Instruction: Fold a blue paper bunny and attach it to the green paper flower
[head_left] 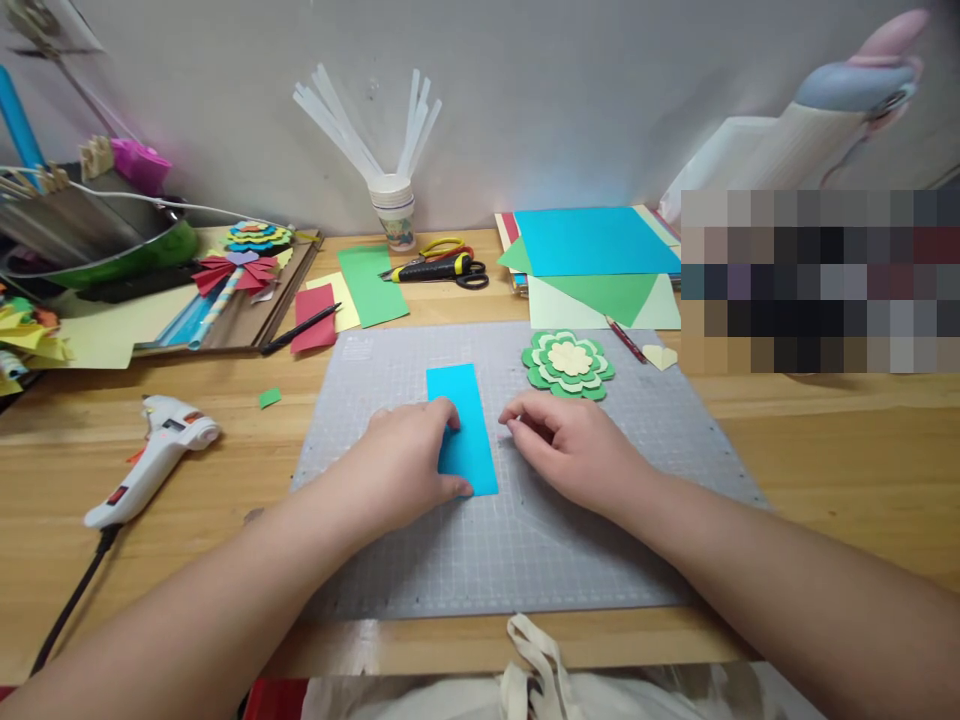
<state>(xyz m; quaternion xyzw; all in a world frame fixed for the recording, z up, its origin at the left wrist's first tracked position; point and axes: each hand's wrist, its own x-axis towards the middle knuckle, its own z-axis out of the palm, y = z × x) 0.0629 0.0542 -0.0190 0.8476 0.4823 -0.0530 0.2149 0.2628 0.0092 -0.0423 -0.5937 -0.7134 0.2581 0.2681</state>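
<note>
A blue paper rectangle (471, 440) lies on the grey cutting mat (585, 550). My left hand (409, 455) rests over its left side, thumb and index finger spread apart against the sheet; the other fingers are partly hidden. Just right of the paper, apart from it, is my right hand (574, 445), thumb and forefinger brought together in a pinch with nothing visible between them. Behind that hand sits a layered paper flower (568, 360) in green, pale green and cream.
At left lies a white glue gun (154, 460). Behind the mat are a black pen (304, 328), a cutter knife (431, 268), scissors (472, 275) and a paper cup (394, 210) of glue sticks. A pencil (625, 338) and cream paper heart (660, 357) lie near stacked coloured paper (600, 240).
</note>
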